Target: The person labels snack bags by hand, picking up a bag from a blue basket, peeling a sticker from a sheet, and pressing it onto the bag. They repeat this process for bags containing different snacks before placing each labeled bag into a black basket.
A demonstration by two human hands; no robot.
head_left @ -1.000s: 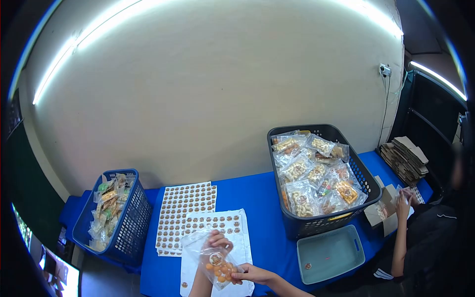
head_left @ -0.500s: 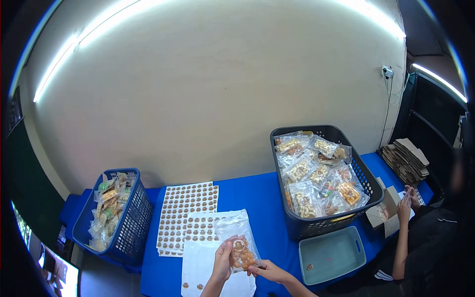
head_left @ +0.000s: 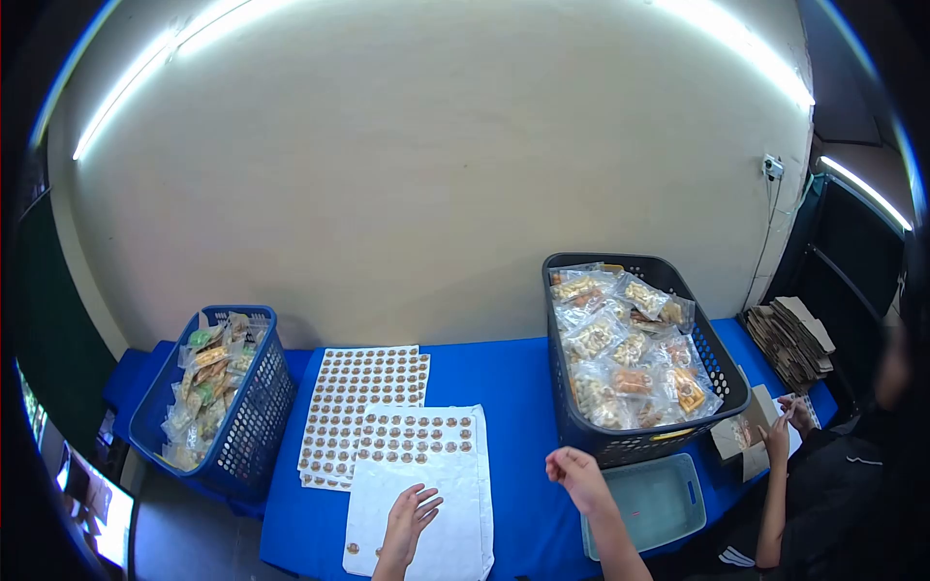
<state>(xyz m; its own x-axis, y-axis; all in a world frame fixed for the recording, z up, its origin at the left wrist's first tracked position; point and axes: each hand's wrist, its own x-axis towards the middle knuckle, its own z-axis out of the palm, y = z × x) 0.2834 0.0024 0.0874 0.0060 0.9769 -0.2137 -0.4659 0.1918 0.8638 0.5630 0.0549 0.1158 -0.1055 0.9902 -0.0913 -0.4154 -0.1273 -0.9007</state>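
Observation:
My left hand [head_left: 412, 518] hovers over the white sticker sheets [head_left: 417, 484], fingers spread and holding nothing. The top sheet has rows of round brown labels at its far end and a bare white lower part. In front of the black basket [head_left: 605, 450], my right hand [head_left: 579, 476] is raised with its fingers curled in, and no object shows in them. Clear snack bags [head_left: 593, 339] fill that basket. A bag with orange-brown pieces [head_left: 635, 381] lies on top near its front. My right forearm covers part of the grey-green tray [head_left: 659, 499].
A blue basket [head_left: 257, 407] of packed bags stands at the left. More label sheets [head_left: 339, 387] lie behind the top one. On the right, another person's hands [head_left: 778, 441] are beside an open carton [head_left: 741, 436]; flattened cardboard [head_left: 790, 339] is stacked behind.
The bag of orange-brown pieces has left my hands, and a similar one now lies in the black basket. My right hand moved right and up; my left hand opened. The view shifted slightly.

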